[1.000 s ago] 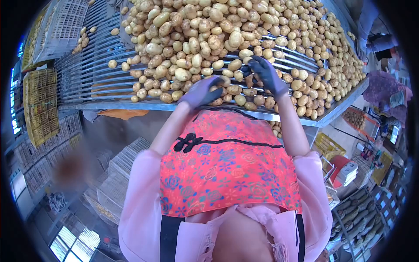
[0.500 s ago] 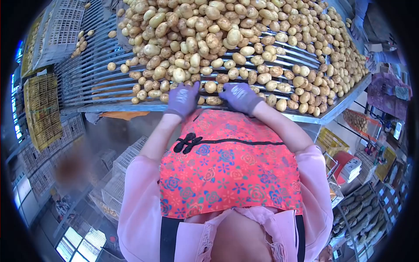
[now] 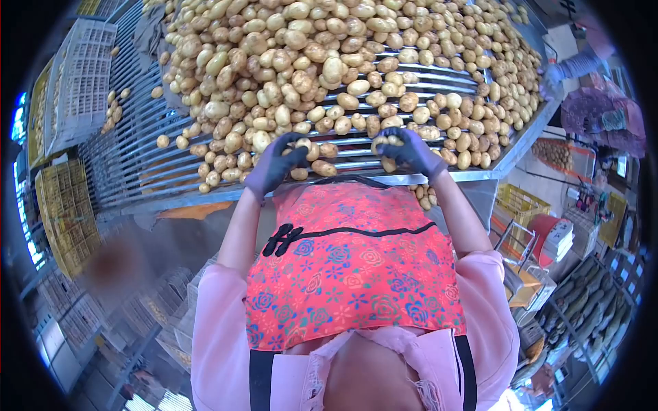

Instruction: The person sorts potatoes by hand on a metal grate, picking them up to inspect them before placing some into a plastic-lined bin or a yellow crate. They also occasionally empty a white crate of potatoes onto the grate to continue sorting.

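The potatoes (image 3: 332, 68) lie on a slatted metal desk (image 3: 147, 130), heaped high in its middle and thinning to a looser layer toward the near edge and the right side. Bare slats show through between the heap and the near row.

At the near edge, the left hand (image 3: 275, 164), in a purple and dark glove, has its grip curled on a near potato (image 3: 303, 144), with others just beside it. The right hand (image 3: 411, 152), gloved alike, has its grip closed on a second potato (image 3: 379, 144). The loose potatoes between the hands leave little free room there, and the heap stands directly beyond.

A grey cloth (image 3: 147, 38) lies on the slats left of the heap. Farther left are a white crate (image 3: 82, 82) and a yellow crate (image 3: 65, 205). The red floral apron (image 3: 356, 267) fills the space below the near edge. Past the right edge, another person's gloved hand (image 3: 550, 79) is at the rim, well apart from the right hand. Lower right stands a yellow basket (image 3: 524, 202), near a red container (image 3: 543, 240).
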Available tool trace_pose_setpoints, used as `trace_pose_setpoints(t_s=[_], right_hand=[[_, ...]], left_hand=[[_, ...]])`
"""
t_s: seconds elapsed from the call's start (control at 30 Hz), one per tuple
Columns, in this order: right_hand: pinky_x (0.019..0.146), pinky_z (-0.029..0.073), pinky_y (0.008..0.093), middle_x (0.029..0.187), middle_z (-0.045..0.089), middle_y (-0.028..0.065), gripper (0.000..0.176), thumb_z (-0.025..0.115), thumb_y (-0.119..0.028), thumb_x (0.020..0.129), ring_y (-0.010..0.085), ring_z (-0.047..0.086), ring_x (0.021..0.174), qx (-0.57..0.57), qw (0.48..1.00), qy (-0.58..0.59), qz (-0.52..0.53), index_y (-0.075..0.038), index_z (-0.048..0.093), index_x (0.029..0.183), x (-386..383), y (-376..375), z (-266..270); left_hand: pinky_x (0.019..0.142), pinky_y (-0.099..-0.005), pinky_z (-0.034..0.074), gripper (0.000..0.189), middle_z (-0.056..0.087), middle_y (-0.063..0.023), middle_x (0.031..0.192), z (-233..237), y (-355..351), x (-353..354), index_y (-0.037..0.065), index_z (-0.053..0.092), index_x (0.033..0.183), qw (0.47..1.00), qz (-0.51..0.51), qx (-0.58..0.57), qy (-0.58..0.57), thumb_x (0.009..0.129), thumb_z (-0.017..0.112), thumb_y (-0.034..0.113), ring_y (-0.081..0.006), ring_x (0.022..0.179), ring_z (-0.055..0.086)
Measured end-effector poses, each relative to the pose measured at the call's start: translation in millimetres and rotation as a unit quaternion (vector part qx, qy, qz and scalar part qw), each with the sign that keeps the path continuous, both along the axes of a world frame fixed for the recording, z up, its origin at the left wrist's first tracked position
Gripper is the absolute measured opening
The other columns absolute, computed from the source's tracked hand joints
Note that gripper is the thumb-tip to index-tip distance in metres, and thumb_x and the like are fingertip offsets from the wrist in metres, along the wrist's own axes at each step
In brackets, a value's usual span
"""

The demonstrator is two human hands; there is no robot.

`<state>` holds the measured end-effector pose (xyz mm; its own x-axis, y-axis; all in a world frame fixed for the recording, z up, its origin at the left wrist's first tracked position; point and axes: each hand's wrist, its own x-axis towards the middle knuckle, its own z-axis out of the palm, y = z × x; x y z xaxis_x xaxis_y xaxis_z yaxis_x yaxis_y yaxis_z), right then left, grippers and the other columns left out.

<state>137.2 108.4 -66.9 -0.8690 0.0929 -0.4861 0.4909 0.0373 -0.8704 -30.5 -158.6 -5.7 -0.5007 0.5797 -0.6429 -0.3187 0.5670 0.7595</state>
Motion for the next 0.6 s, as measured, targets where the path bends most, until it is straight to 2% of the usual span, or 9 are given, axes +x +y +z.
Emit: trace_pose_setpoints(t_s=[0.07,0.13,0.17,0.23,0.27,0.3,0.4,0.43,0.6], right_hand=[[0.081,0.047,0.0282,0.099,0.062,0.0056,0.035,0.065,-0.026,0.087,0.0143,0.059,0.094,-0.344,0.926,0.012,-0.158,-0.002,0.058,0.112,10,4,-6],[0.096,0.044,0.0291,0.115,0.057,0.0119,0.041,0.062,-0.023,0.089,0.0191,0.054,0.107,-0.595,0.747,0.066,-0.288,0.0,0.05,0.121,5,-15,15],[0.101,0.042,0.0335,0.12,0.054,0.0136,0.041,0.061,-0.02,0.089,0.0242,0.052,0.111,-0.701,0.643,0.057,-0.302,0.001,0.048,0.122,7,-22,10],[0.102,0.041,0.0375,0.122,0.053,0.0151,0.044,0.061,-0.025,0.089,0.0268,0.052,0.111,-0.913,0.308,0.022,-0.267,-0.001,0.048,0.123,-5,-36,28],[0.102,0.04,0.0384,0.123,0.053,0.0152,0.046,0.059,-0.03,0.09,0.0262,0.051,0.113,-0.845,0.435,0.119,-0.287,-0.002,0.048,0.124,-14,-45,24],[0.103,0.04,0.0392,0.124,0.052,0.0153,0.048,0.057,-0.034,0.091,0.0257,0.05,0.114,-0.751,0.547,0.212,-0.303,-0.003,0.047,0.125,-22,-55,12],[0.1,0.04,0.0382,0.116,0.057,0.0095,0.043,0.045,-0.042,0.095,0.0217,0.052,0.109,-0.67,0.591,0.17,-0.417,-0.007,0.052,0.12,-31,-58,-11],[0.1,0.041,0.0381,0.117,0.057,0.0091,0.042,0.045,-0.04,0.095,0.0214,0.052,0.109,-0.62,0.631,0.211,-0.416,-0.008,0.051,0.121,-29,-58,-10],[0.1,0.043,0.0376,0.119,0.056,0.0071,0.039,0.045,-0.033,0.097,0.0203,0.054,0.109,-0.346,0.715,0.346,-0.5,-0.008,0.047,0.127,3,-49,3]], left_hand=[[0.067,-0.028,0.053,0.044,0.063,-0.0129,0.102,-3,12,-1,0.008,0.046,0.129,0.949,0.099,0.186,-0.235,0.091,0.053,0.03,-0.0212,0.092,0.064],[0.069,-0.0315,0.057,0.047,0.059,-0.0128,0.108,0,44,11,0.009,0.04,0.134,0.873,0.178,0.314,-0.329,0.091,0.048,0.027,-0.0233,0.092,0.064],[0.076,-0.0329,0.055,0.048,0.058,-0.012,0.111,-6,55,16,0.008,0.04,0.134,0.912,0.103,0.359,-0.17,0.09,0.051,0.023,-0.0228,0.099,0.061],[0.089,-0.035,0.049,0.048,0.055,-0.0095,0.117,-13,85,25,0.005,0.042,0.131,0.905,0.046,0.407,0.118,0.086,0.056,0.013,-0.0207,0.109,0.054],[0.096,-0.0356,0.044,0.048,0.053,-0.0078,0.118,-22,102,30,0.004,0.043,0.129,0.877,0.048,0.416,0.234,0.084,0.058,0.007,-0.019,0.113,0.051],[0.099,-0.0367,0.04,0.048,0.054,-0.0104,0.118,-13,117,32,0.005,0.047,0.126,0.905,0.102,0.383,0.156,0.08,0.06,0.001,-0.0237,0.115,0.051],[0.098,-0.0436,0.039,0.045,0.053,-0.017,0.121,-29,145,45,0.008,0.053,0.122,0.773,-0.105,0.308,0.545,0.079,0.065,0.019,-0.0355,0.117,0.048],[0.1,-0.0514,0.034,0.049,0.052,-0.0177,0.126,-15,145,45,0.01,0.057,0.12,0.702,-0.275,0.181,0.632,0.077,0.066,0.031,-0.0369,0.12,0.046],[0.104,-0.0582,0.026,0.052,0.048,-0.0185,0.132,11,183,72,0.005,0.055,0.119,0.68,-0.359,0.231,0.595,0.076,0.069,0.03,-0.0394,0.124,0.042]])
